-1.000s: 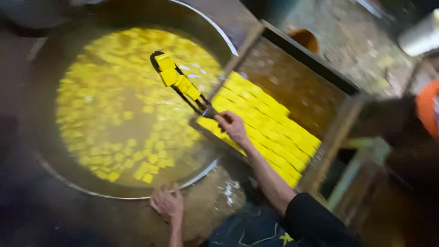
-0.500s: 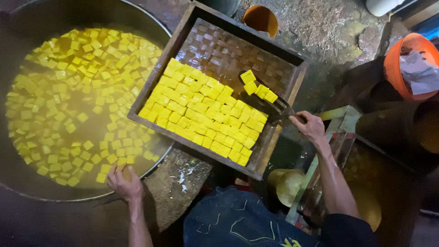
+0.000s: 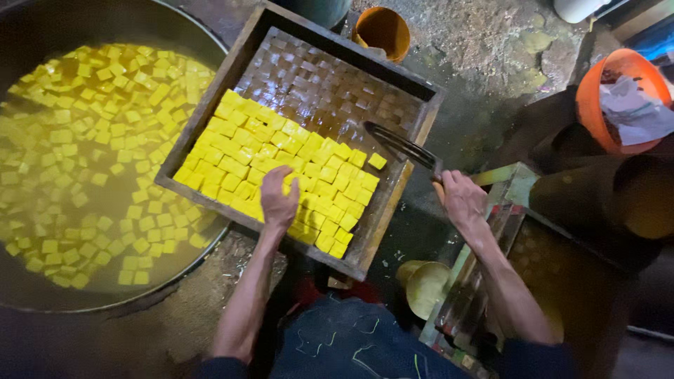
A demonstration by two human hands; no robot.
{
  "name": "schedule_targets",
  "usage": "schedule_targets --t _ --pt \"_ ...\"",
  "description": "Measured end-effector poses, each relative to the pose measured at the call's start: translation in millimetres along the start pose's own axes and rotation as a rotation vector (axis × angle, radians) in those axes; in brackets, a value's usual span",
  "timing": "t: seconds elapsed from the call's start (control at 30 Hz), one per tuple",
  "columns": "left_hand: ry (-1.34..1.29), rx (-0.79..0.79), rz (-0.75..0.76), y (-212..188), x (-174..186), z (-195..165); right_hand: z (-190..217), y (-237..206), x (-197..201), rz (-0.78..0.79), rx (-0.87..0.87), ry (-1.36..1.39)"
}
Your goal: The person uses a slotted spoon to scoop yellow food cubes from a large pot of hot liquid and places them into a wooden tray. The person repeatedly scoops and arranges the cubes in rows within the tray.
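While the left hand (image 3: 278,200) lies on the yellow cubes (image 3: 274,168) in the wooden tray (image 3: 421,126), fingers loosely spread and flat, it should press lightly, since the cubes probably crumble. The right hand (image 3: 463,200) has its fingers curled round a skimmer (image 3: 400,146), seemingly empty, over the tray's bare end beside the pan (image 3: 42,35).
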State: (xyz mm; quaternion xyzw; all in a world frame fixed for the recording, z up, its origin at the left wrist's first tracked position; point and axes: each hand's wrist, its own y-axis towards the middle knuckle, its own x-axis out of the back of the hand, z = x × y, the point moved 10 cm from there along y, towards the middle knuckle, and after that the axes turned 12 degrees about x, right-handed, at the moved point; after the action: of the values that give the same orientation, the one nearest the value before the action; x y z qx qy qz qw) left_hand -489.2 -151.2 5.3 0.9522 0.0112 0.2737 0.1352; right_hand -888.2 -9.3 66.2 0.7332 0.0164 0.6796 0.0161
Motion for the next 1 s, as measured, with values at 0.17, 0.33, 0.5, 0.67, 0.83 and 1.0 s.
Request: schedule_targets --t 0.17,0.33,0.5,0.67,0.83,1.0 --pt "0.072 -0.026 0.358 25.8 -122.3 -35.0 6.6 -45.7 34.1 0.219 -0.021 0.034" --pt "0.37 -0.322 0.279 -3.3 -170.4 -77.4 16.3 -45.5 48.0 0.145 -0.065 0.022" --pt "0.384 -0.225 0.199 4.9 -135.3 -39.4 2.1 -53.1 26.5 -0.063 -0.092 0.224" --pt "0.473 0.261 -0.123 98.8 44.1 88.8 -21.7 -127.3 -43.0 -0.355 -0.514 0.658" --pt "0.712 0.55 0.07 127.4 148.2 153.0 20.5 -195.6 -164.4 -0.382 -0.963 1.205" --pt "0.485 0.562 0.123 128.1 158.8 162.3 65.4 -192.0 -217.4 -0.432 -1.098 1.462"
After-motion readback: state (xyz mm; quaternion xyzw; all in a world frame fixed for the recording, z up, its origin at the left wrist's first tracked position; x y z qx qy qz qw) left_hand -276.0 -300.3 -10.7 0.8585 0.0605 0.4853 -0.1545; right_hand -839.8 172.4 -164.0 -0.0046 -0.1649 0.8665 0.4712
